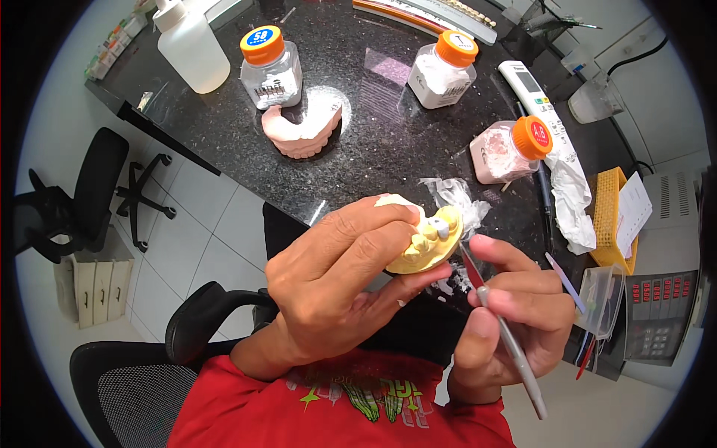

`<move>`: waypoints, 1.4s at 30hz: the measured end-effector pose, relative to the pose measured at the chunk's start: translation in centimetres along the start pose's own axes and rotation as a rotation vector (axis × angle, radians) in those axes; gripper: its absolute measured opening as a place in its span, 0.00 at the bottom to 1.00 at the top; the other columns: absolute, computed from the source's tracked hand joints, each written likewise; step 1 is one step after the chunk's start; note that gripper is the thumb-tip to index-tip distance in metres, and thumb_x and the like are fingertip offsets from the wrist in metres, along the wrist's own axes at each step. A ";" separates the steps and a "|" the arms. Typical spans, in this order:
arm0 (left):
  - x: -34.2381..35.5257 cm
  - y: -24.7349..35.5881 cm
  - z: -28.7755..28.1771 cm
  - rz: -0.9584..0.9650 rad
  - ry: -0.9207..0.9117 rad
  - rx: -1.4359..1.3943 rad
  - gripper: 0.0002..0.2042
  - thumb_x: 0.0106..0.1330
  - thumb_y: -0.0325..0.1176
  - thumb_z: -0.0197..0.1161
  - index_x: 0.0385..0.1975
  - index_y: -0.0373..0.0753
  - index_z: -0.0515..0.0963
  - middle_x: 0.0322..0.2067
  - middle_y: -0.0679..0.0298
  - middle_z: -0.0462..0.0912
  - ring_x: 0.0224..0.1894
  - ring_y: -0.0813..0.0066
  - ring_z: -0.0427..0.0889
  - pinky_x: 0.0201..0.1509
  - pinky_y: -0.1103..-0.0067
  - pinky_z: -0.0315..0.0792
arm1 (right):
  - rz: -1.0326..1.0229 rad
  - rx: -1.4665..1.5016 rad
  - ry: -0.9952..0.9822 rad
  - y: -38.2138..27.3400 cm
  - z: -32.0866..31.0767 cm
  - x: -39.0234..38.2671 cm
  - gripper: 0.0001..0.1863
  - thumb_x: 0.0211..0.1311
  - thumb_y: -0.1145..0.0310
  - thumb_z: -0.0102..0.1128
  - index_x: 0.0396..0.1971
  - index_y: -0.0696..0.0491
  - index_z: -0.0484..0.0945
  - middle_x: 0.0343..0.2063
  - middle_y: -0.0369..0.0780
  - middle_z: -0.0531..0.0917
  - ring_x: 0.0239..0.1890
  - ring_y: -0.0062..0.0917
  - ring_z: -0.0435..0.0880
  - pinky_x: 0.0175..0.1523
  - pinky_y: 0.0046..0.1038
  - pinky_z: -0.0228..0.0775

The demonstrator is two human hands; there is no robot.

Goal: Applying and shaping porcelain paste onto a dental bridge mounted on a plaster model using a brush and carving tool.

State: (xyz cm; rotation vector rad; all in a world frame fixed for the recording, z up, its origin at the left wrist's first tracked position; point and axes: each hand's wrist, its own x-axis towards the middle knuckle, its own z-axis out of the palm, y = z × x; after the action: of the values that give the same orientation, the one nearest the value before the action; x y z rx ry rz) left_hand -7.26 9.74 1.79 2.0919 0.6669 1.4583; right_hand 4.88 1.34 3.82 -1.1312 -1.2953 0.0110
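My left hand [328,272] is closed around a yellow dental cast [424,257], its teeth turned up and to the right. One tooth on the cast is whitish grey; my fingers cover part of the arch. Held like a pen in my right hand [526,310] is a slim metal craft knife [515,355], its handle slanting down to the right. The knife's narrow tip, partly reddish, points up at the cast's right rim; I cannot tell whether it touches. Crumpled clear plastic film [457,198] lies on the counter just beyond the cast.
A pink dental cast [305,138] stands on the dark speckled counter [351,168]. Around it are orange-capped powder jars [271,78], [441,78], [497,157] and a white bottle [193,52]. At right lie a remote [534,89], crumpled tissue [571,201] and a yellow basket [609,224].
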 end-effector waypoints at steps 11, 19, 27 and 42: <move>-0.1 0.1 0.1 0.020 -0.015 0.013 0.17 0.39 0.30 0.76 0.28 0.32 0.78 0.30 0.58 0.82 0.34 0.61 0.83 0.35 0.75 0.79 | 0.027 -0.103 -0.052 -0.2 0.1 0.0 0.07 0.45 0.78 0.63 0.27 0.55 0.76 0.20 0.38 0.78 0.31 0.38 0.85 0.35 0.30 0.82; -0.5 -0.5 -0.4 0.088 -0.095 0.045 0.20 0.48 0.39 0.73 0.34 0.31 0.76 0.35 0.52 0.83 0.39 0.59 0.83 0.41 0.74 0.78 | 0.048 -0.137 -0.080 -0.3 -0.3 0.1 0.06 0.46 0.78 0.63 0.26 0.53 0.77 0.20 0.37 0.78 0.32 0.37 0.86 0.35 0.28 0.82; -0.6 -0.8 -0.3 0.105 -0.101 0.037 0.20 0.50 0.40 0.72 0.33 0.30 0.75 0.36 0.51 0.82 0.40 0.58 0.83 0.41 0.73 0.78 | -0.001 -0.120 -0.206 0.0 -0.5 0.1 0.09 0.46 0.76 0.57 0.31 0.56 0.72 0.21 0.39 0.72 0.26 0.26 0.75 0.45 0.38 0.79; -0.5 -0.7 -0.3 0.127 -0.107 0.044 0.21 0.52 0.42 0.70 0.34 0.30 0.74 0.35 0.51 0.82 0.40 0.55 0.83 0.42 0.71 0.78 | -0.021 -0.090 -0.180 0.2 -0.6 0.4 0.09 0.43 0.76 0.58 0.29 0.57 0.74 0.20 0.39 0.73 0.26 0.28 0.78 0.43 0.37 0.80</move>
State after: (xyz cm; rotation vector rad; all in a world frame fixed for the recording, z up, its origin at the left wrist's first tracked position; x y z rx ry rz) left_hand -7.73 9.99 1.12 2.2654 0.5383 1.3979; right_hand 5.61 1.29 4.03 -1.2155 -1.4794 0.0402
